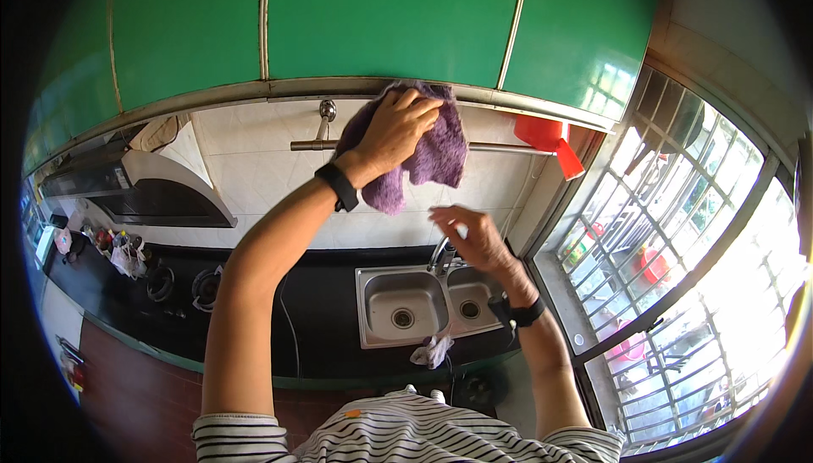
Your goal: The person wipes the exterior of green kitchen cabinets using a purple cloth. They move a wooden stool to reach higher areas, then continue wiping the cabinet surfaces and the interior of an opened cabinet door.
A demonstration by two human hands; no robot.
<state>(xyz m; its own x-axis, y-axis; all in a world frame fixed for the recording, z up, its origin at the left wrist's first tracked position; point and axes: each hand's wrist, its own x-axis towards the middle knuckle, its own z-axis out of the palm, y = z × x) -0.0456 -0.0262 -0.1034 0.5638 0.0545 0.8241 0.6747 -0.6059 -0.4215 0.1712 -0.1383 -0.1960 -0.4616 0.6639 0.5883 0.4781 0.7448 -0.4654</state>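
My left hand (pixel 397 126) is raised to the lower edge of the green wall cabinets (pixel 394 18), pressing a purple plush cloth (pixel 438 155) against the metal trim (pixel 305 87). The cloth hangs down in folds from under my fingers, in front of a metal rail (pixel 502 147). My right hand (pixel 473 237) holds nothing; its fingers are apart and slightly bent, below and to the right of the cloth. Beneath that hand are a chrome faucet (pixel 438 256) and a double-bowl stainless steel sink (pixel 371 339).
A red plastic ladle (pixel 540 133) hangs at the rail's right end. The black countertop (pixel 324 310) carries a gas burner (pixel 204 288), bagged bottles (pixel 129 256) and a crumpled cloth (pixel 432 353) by the sink. The range hood (pixel 171 193) juts out left; a barred window (pixel 673 209) stands right.
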